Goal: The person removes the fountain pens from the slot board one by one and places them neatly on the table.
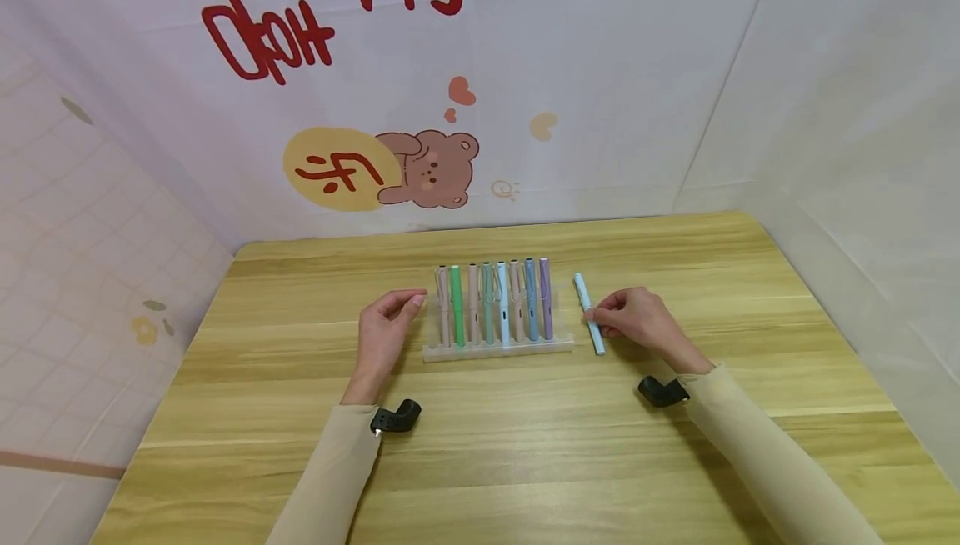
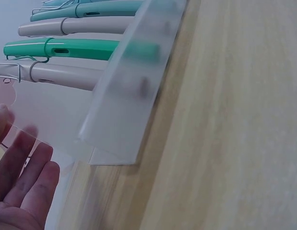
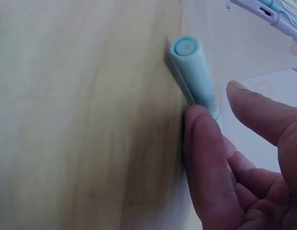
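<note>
A translucent pen stand (image 1: 495, 352) holds a row of upright fountain pens in several colours, among them a green pen (image 1: 458, 307) and a purple pen (image 1: 546, 299). My left hand (image 1: 385, 332) pinches the left edge of its clear back panel (image 2: 47, 110) between thumb and fingers. To the right of the stand, a light blue pen (image 1: 592, 324) lies on the table. Over its lower half is my right hand (image 1: 637, 320). One fingertip (image 3: 198, 117) rests against the pen's side, while the right thumb (image 3: 249, 105) stands apart from it with a visible gap.
The wood-grain table (image 1: 517, 453) runs back to a white printed cloth (image 1: 585, 70) that hangs behind and along both sides. Black wrist straps (image 1: 396, 417) sit over the sleeve cuffs.
</note>
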`<action>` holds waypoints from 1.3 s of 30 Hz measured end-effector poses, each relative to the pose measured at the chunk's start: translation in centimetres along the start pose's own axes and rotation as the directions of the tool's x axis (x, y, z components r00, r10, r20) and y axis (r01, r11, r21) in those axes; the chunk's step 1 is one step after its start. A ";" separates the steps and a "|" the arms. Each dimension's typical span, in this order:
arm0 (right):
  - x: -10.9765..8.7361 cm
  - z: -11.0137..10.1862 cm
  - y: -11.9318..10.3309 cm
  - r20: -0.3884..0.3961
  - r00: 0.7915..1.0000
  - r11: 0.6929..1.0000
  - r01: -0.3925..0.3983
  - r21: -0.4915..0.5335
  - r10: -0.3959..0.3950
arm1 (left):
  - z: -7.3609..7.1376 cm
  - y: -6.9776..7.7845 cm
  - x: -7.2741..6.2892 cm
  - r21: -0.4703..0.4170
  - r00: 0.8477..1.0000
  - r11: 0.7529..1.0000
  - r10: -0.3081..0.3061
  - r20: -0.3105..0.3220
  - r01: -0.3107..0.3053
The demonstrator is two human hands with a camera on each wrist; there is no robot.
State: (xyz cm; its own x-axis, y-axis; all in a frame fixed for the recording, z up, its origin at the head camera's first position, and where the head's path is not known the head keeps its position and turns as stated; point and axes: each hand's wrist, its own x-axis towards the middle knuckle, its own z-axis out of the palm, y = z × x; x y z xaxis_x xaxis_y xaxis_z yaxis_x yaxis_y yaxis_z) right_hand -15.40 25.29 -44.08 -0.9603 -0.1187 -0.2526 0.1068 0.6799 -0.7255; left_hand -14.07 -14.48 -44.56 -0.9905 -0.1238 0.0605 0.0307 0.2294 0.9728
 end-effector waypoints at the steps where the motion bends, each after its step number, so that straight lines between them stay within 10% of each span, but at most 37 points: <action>1: -0.1 -0.1 0.1 -0.005 1.000 1.000 0.002 0.002 -0.002 | 0.0 0.0 0.0 -0.003 1.000 1.000 0.006 0.000 -0.006; 14: -1.4 0.6 -0.9 -0.214 0.969 0.987 0.143 0.069 -0.125 | 0.2 -0.3 -0.1 -0.044 0.999 0.998 0.035 -0.024 -0.036; 20: -1.8 1.8 -2.1 -0.204 0.961 0.942 0.237 0.239 -0.190 | 0.2 -0.1 -0.2 -0.072 0.999 0.997 0.030 -0.027 -0.032; 39: -1.3 4.5 -3.3 -0.104 0.966 0.929 0.255 0.267 -0.235 | 0.3 -0.2 -0.1 -0.060 1.000 0.998 0.003 -0.027 -0.005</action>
State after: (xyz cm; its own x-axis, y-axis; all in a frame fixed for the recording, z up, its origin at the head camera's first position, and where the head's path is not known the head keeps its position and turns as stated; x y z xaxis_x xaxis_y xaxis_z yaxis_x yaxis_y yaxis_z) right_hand -13.30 19.94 -44.26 -0.9799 -0.1993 -0.0068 -0.0768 0.4084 -0.9096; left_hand -14.03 -14.19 -44.79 -0.9864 -0.1488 0.0694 0.0433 0.1718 0.9842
